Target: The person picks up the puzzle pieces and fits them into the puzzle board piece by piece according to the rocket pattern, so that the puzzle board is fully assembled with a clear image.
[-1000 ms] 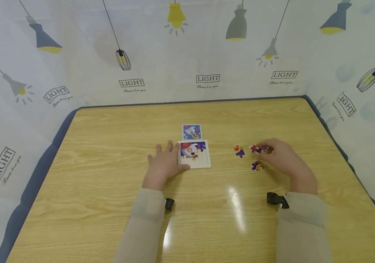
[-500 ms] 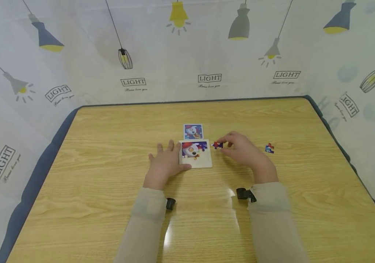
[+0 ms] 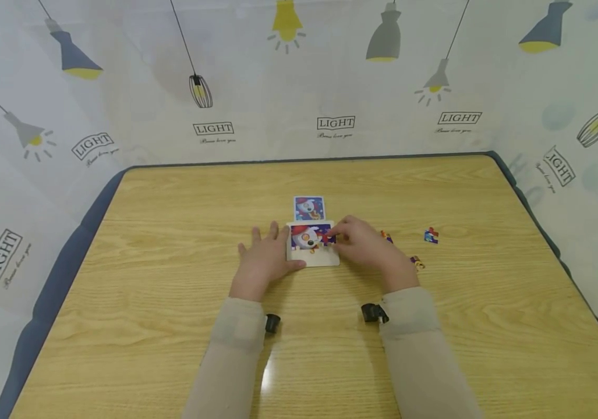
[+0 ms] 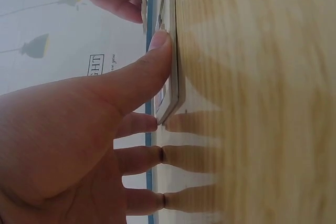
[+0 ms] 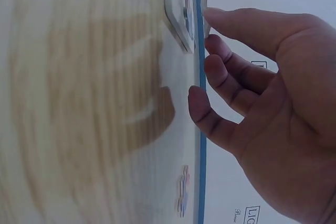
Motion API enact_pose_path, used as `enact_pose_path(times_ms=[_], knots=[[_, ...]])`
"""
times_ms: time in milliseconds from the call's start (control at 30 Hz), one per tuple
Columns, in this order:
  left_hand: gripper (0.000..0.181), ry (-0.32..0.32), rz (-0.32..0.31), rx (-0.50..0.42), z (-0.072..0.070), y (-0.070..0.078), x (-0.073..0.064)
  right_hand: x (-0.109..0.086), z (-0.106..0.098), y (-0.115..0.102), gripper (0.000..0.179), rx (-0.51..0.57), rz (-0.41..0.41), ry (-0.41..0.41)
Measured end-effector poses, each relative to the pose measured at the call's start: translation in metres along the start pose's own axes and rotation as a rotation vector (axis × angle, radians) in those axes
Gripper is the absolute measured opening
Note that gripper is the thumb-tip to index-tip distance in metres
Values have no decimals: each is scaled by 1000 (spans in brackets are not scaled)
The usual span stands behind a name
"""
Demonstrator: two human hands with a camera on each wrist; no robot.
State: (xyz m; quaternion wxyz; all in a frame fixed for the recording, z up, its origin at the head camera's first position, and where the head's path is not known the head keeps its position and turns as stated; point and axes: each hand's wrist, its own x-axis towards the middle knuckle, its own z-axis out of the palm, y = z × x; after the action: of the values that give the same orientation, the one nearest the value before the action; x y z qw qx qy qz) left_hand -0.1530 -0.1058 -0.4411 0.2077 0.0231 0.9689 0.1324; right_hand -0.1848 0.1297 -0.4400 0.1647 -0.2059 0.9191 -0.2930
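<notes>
The puzzle board [image 3: 325,260], a pale tray with a cartoon picture partly filled in, lies mid-table. My left hand [image 3: 262,262] steadies its left side with fingers spread; in the left wrist view the thumb [image 4: 152,59] rests on the board's rim. Over the board's right part, my right hand [image 3: 364,247] pinches a puzzle piece [image 4: 144,11] between thumb and fingers. That piece shows edge-on, held just off the board in both wrist views. Behind the board lies a small picture card [image 3: 309,207] with a similar cartoon.
Loose puzzle pieces lie right of the board: one with red and blue [image 3: 431,235], one purple and yellow [image 3: 418,263], and another [image 3: 386,236] partly hidden by the right hand. The wooden table [image 3: 173,233] ends at a curtain [image 3: 267,87] printed with lamps.
My right hand has carried the puzzle piece leftward from the loose pieces to above the board's right part. My left hand has stayed at the board's left edge.
</notes>
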Motion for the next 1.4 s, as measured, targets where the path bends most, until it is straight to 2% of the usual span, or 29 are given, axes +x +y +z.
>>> enact_pose_path(times_ms=[233,367,700,933,1100,1400], knots=[[100,-5,1,-1,-3,2,-2,5,5,-2,32,-9,15,-11],[100,-6,-2,-5,0,0,2,6,6,-3,32,-29,18,-9],[106,-6,-9,29,23,-15,32,8,7,-5,34,-54,15,-18],[102,-7,-7,-16,9,-6,14,10,8,-5,34,-45,39,-24],[99,-10,-4,0,-2,1,1,10,9,-5,35,-47,43,-25],[99,-11,-2,6,-1,0,1,12,12,-7,35,-49,31,-23]])
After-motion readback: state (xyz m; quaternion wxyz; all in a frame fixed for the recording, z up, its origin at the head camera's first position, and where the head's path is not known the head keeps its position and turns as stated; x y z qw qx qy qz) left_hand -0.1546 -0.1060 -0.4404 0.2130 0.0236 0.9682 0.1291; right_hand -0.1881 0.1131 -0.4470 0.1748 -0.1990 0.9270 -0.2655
